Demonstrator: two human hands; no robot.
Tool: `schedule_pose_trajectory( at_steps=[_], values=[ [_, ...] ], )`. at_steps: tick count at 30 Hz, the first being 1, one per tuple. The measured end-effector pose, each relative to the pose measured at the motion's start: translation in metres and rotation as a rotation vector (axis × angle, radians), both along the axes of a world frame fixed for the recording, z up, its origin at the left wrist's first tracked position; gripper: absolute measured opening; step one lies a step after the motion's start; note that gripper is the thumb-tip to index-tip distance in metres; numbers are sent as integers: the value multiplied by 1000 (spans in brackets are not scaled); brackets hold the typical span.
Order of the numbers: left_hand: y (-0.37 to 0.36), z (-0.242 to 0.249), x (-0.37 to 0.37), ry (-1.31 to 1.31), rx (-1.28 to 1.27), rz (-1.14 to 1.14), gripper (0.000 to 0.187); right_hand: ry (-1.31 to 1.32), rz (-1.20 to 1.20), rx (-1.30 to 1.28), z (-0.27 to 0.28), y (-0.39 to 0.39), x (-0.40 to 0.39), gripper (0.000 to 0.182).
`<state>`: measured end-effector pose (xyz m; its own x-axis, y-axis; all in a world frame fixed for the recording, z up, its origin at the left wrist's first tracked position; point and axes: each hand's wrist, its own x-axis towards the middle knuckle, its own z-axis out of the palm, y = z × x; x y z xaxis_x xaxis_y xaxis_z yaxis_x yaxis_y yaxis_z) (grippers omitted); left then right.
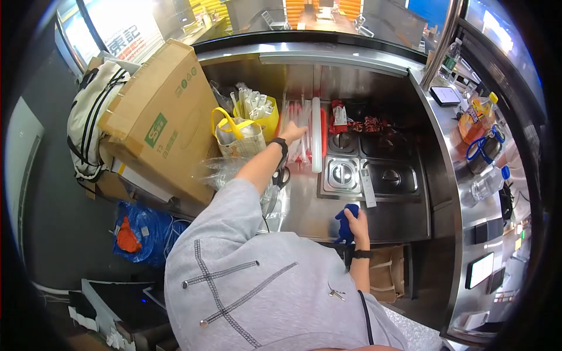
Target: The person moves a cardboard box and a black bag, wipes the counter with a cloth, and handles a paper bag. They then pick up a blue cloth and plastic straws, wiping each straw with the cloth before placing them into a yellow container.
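My left hand (293, 134), with a dark band on its wrist, reaches forward over the steel counter. Its fingers are bent against clear plastic packaging (297, 111) with red parts in it, and the fingertips are partly hidden. Right of that packaging lies a long white roll (317, 134). Close to the counter's front edge my right hand (359, 227) is closed around a dark blue cloth item, which looks like a glove (346, 223). Just beyond this hand, a white remote control (367, 187) rests across the lidded steel containers (342, 174).
Left of my arm stand a large cardboard box (167, 111) and a yellow-handled bag (240, 139). Red packets (339, 114) lie at the counter's back. Along the right ledge are bottles (485, 188) and phones (480, 270). A blue plastic bag (140, 231) sits lower left.
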<state>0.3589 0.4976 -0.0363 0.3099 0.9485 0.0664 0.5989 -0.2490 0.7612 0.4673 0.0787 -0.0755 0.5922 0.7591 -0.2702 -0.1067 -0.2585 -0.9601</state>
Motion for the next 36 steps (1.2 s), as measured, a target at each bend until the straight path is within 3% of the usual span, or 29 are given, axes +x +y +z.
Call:
schedule_pose_trajectory(
  at_steps=[3, 5, 7, 9, 10, 13, 17, 21, 23, 26, 36],
  values=[
    [40, 5, 2, -101, -132, -79, 44, 56, -55, -8, -5, -1, -1, 20],
    [79, 17, 2, -202, 0, -73, 39, 73, -104, -7, -19, -2, -2, 18],
    [105, 58, -10, -300, -12, 27, 37, 75, -119, -104, -25, -2, -4, 22],
    [130, 101, -30, -225, 124, 151, 36, 92, -131, -165, -31, -3, -9, 27],
    [163, 99, -38, -164, 188, 207, 36, 93, -136, -198, -26, -2, -14, 26],
    [191, 140, -76, 33, 110, 340, 48, 110, -135, -234, -42, -2, -24, 24],
    [242, 124, -111, 256, 32, 409, 56, 184, -190, -291, -40, 10, -39, 22],
    [287, 73, -133, 179, 12, 241, 46, 272, -219, -303, -36, 26, -49, 20],
    [285, 66, -132, 193, -14, 166, 31, 348, -229, -285, -45, 31, -50, 22],
    [278, 60, -131, 74, 65, 212, 28, 326, -216, -297, -38, 43, -55, 23],
    [243, 127, -153, -83, 239, 220, 34, 413, -172, -264, -7, 65, -51, 19]
  ],
)
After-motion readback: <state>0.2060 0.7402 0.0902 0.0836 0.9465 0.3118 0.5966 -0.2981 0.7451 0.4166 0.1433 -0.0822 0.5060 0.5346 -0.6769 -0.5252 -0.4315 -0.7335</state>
